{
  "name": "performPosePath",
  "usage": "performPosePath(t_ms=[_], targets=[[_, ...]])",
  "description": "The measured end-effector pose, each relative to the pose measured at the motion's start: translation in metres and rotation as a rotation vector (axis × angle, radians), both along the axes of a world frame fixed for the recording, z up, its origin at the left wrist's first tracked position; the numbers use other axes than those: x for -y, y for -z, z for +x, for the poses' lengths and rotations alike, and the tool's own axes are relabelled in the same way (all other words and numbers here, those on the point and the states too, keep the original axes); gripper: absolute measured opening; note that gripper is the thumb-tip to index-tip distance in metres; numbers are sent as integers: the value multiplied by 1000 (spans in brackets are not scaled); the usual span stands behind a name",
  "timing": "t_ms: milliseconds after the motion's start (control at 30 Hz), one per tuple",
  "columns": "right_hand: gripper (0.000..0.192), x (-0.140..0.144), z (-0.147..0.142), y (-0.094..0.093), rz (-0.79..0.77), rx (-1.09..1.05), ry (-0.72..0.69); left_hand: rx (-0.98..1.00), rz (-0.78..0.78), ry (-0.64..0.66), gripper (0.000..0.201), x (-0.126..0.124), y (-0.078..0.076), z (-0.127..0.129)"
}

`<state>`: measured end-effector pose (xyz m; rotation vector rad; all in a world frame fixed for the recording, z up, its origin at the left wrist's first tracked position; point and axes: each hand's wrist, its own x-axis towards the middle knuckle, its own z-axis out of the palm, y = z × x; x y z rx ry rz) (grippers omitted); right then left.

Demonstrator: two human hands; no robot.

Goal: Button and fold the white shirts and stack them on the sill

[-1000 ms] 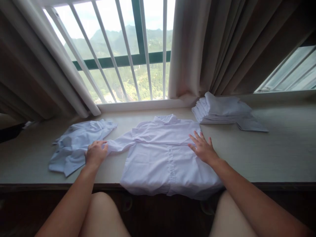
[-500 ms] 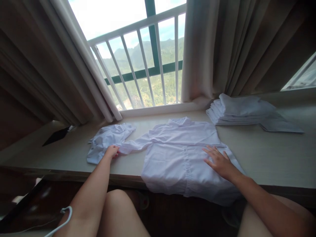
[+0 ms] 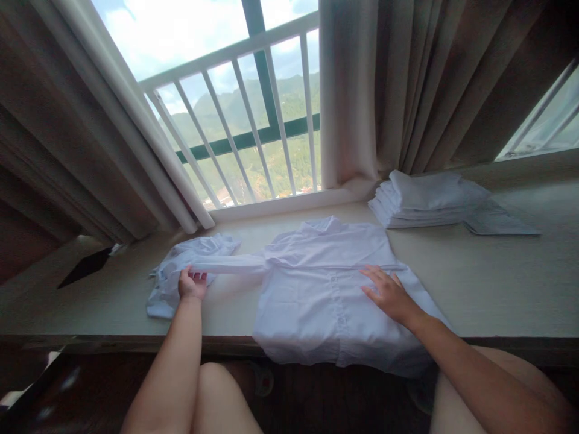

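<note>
A white button-up shirt [image 3: 298, 307] lies spread on the wooden ledge, its collar toward the window and its hem hanging over the front edge. One sleeve [image 3: 235, 264] stretches out to the left. My left hand [image 3: 193, 284] is closed on the end of that sleeve, fingers curled with red nails showing. Flat on the right part of the shirt rests my right hand [image 3: 389, 292], its fingers spread. Behind my left hand lies a crumpled white garment [image 3: 163, 295], partly covered by the sleeve and hand.
A stack of folded white clothes [image 3: 425, 202] sits at the back right, one flat piece [image 3: 502, 220] beside it. A dark flat object [image 3: 85, 268] lies at the far left. Curtains [image 3: 348, 96] flank the barred window [image 3: 244, 132]. My knees are under the ledge [image 3: 497, 283].
My left hand has turned over and drawn the sleeve out straighter and tauter to the left. My right hand stays on the shirt. The whole view has shifted slightly.
</note>
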<state>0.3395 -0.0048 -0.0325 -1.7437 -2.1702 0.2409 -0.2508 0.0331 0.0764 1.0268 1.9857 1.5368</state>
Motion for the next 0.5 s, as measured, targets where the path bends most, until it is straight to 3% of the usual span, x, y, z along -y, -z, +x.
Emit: performPosePath(t_ms=[267,500], targets=[[64,-20,2,27,-88,199,85,116,119,-86,79,27,5,-31],[66,-24,4,30,-154,220,86,208,179,-147,77,37,-10,-77]])
